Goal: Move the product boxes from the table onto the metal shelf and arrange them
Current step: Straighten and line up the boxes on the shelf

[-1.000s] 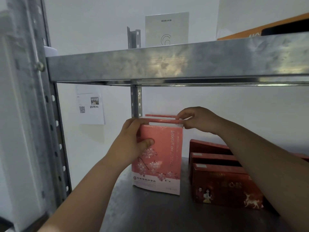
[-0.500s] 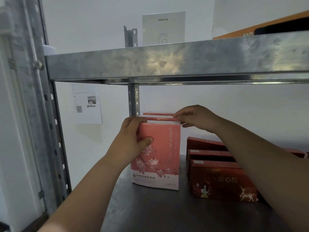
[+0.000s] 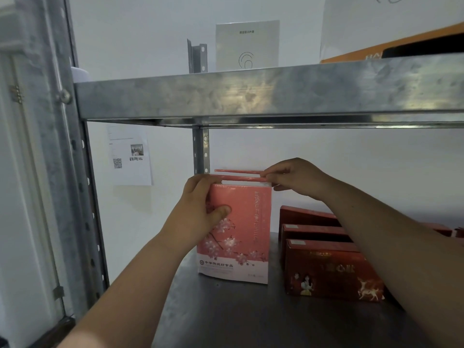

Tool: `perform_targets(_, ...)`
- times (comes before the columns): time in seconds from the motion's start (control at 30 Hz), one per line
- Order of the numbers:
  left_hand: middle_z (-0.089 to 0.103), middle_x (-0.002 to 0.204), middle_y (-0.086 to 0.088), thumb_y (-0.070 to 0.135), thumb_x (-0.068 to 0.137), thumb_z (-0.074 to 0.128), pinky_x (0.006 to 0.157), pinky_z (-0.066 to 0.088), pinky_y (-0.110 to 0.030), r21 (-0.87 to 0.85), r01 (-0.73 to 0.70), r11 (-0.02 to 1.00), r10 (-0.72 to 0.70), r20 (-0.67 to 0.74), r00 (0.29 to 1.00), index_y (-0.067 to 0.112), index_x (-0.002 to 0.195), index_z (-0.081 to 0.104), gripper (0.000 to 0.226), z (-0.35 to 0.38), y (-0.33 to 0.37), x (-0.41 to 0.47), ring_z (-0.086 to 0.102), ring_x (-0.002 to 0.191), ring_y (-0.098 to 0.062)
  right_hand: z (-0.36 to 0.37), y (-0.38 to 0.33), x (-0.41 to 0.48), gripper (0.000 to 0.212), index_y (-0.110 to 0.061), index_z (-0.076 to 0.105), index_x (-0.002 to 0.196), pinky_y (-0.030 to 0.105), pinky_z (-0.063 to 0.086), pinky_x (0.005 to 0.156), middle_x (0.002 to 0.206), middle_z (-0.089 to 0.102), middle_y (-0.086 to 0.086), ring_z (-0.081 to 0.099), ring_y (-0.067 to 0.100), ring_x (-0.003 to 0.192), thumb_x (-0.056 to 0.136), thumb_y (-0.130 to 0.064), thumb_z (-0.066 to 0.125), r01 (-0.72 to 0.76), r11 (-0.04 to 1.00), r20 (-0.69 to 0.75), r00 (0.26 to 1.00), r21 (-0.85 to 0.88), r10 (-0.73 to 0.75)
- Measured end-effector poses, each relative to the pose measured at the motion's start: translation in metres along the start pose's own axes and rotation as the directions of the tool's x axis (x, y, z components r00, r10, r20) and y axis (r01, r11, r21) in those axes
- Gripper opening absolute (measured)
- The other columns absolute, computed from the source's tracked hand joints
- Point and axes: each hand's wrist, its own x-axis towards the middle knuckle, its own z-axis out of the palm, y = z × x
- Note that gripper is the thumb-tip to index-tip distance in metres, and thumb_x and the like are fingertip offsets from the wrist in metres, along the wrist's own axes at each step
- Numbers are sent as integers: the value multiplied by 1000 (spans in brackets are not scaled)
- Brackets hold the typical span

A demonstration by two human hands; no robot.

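Several pink boxes with a blossom print (image 3: 241,237) stand upright in a row on the lower board of the metal shelf (image 3: 238,317), near its back left post. My left hand (image 3: 200,212) grips the front box's upper left corner, thumb on its face. My right hand (image 3: 296,177) pinches the top right corners of the pink boxes. Three dark red boxes (image 3: 331,270) with a white deer print stand in a row to the right, partly hidden by my right forearm.
The upper shelf beam (image 3: 263,94) runs across just above my hands; on it stand a white box (image 3: 247,45) and an orange box (image 3: 391,46). A perforated upright post (image 3: 75,197) rises on the left. A paper notice (image 3: 130,159) hangs on the wall.
Both hands keep their hold on the pink boxes. The front box now stands a little straighter and tighter against those behind it.
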Motion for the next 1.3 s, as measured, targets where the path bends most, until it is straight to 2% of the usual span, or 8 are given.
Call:
perform_targets(0.27,32,146,8,32,88,73,90,38,-9,17,-4,1000,4,28,1000,30,140,43,60,-1,0,0,47,113,-7,1,-1,-3,20,-23,78,114,18,58,81,105,75,-9,73,6,88,97,-22,66,-4,1000,-6,1000,-18,4)
perform_targets(0.43,33,145,10,30,88,72,86,37,-6,6,2,1000,-2,46,999,30,139,43,59,-4,1,-1,49,113,-7,1,-6,-5,19,-21,78,113,12,55,75,103,76,-9,74,4,84,97,-22,67,-18,1000,-13,1000,-8,18)
perform_targets(0.57,32,146,9,30,88,72,89,40,-7,27,-8,1000,6,64,998,29,140,43,59,-5,0,0,50,113,-8,3,-8,-7,18,-25,77,111,23,59,85,107,74,-11,73,7,91,98,-22,65,-33,999,-19,999,-36,32)
perform_targets(0.73,36,152,2,44,86,66,112,36,-42,234,-124,964,126,6,992,30,147,38,68,-11,2,-6,38,136,-20,1,-12,-17,33,-30,67,128,15,46,78,125,56,-15,61,12,108,106,-18,48,4,970,-38,999,-243,-13)
perform_targets(0.87,53,143,2,52,87,50,112,36,-53,440,-222,870,220,56,974,26,141,48,60,-16,14,-6,48,130,-23,0,-10,-22,50,-33,64,132,18,35,93,147,54,-5,51,13,132,102,-2,38,35,917,25,999,-398,-27)
perform_targets(1.03,61,132,-3,48,89,44,105,42,-44,476,-233,848,250,28,968,21,133,58,53,-22,26,1,54,121,-27,-11,-12,-41,48,-34,59,136,21,37,98,148,53,-8,51,12,133,102,-4,43,21,911,-4,1000,-413,-25)
perform_targets(1.17,63,122,-5,34,90,49,91,46,-36,359,-376,854,411,-23,911,18,128,62,44,-10,64,1,55,112,-25,-37,3,-73,37,-33,65,128,20,38,99,136,60,-12,54,6,124,101,-12,51,-41,888,-9,999,-458,41)
perform_targets(1.3,55,128,6,32,96,53,88,41,-28,113,-444,889,425,159,891,29,135,55,39,23,121,5,48,118,-13,-73,29,-110,31,-30,68,124,18,38,94,130,65,-9,56,4,117,98,-16,56,-105,822,-18,993,-560,115)
